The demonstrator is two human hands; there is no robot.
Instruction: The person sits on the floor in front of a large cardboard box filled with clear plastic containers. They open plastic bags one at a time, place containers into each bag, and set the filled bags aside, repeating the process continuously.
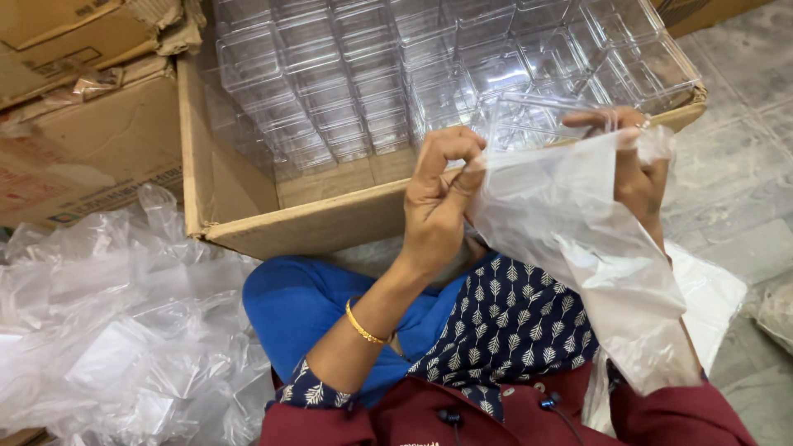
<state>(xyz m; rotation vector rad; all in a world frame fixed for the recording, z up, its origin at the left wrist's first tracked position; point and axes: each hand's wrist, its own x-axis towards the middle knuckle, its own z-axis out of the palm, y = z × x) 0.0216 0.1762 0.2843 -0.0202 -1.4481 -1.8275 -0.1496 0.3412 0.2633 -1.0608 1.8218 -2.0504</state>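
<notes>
Plastic bag (578, 248), thin and clear, hangs between your two hands in front of the cardboard box, its mouth up and its tail drooping over your lap. Clear plastic box (537, 120) sits at the bag's mouth, rectangular and see-through, partly behind the film; whether it is already inside the bag you can't tell from here. Your left hand (438, 198) is closed, fingertips pinched on the bag's left top edge, gold bangle (363, 329) on that wrist. Your right hand (632, 161) is clamped on the bag's right top edge, fingers curled over the top of the clear box, most of the palm hidden behind the film.

Just beyond both hands stands the open cardboard box (322, 223), its near wall almost touching your left knuckles. It is packed with rows of stacked clear containers (363, 74), same kind as the one at the bag.

Left of the box, on the floor, lies a heap of crumpled clear plastic sheeting (116, 330) running to the floor's near-left corner. Behind that heap, more flattened cartons (83, 124) fill the far-left corner. Grey tiled floor (743, 165) shows to the right of the box. A white bag (710, 297) lies on the floor by your right side.
</notes>
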